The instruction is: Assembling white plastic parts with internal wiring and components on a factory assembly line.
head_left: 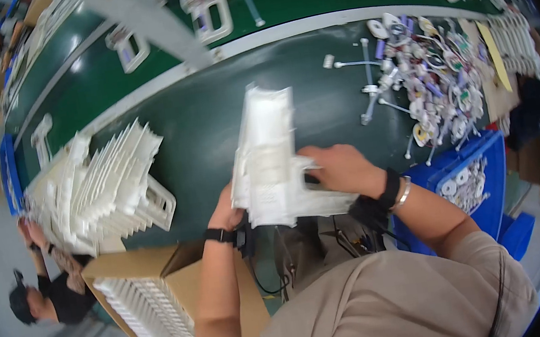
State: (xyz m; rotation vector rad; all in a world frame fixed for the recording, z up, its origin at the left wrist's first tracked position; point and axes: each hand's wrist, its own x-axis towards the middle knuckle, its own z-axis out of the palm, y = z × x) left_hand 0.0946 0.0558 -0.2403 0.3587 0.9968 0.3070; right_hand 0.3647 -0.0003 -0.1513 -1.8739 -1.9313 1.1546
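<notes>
Over the near edge of the green table I hold up a white plastic shell shaped like a toy gun (269, 162), its broad end pointing away from me. My left hand (224, 208) grips its left edge, with most of the fingers hidden behind it. Around the grip part on the right, my right hand (341, 167) is closed. I cannot tell whether this is one shell or a few nested together. Stacked white shells (124, 177) of the same shape stand on the table to the left.
A cardboard box (176, 256) packed with white parts sits at lower left. Small wired parts and purple pieces form a pile (438, 71) at right, above a blue bin (492, 173). Beyond a white rail (292, 28), gun-shaped pieces (215, 8) lie on green. Another person (51, 293) works at far left.
</notes>
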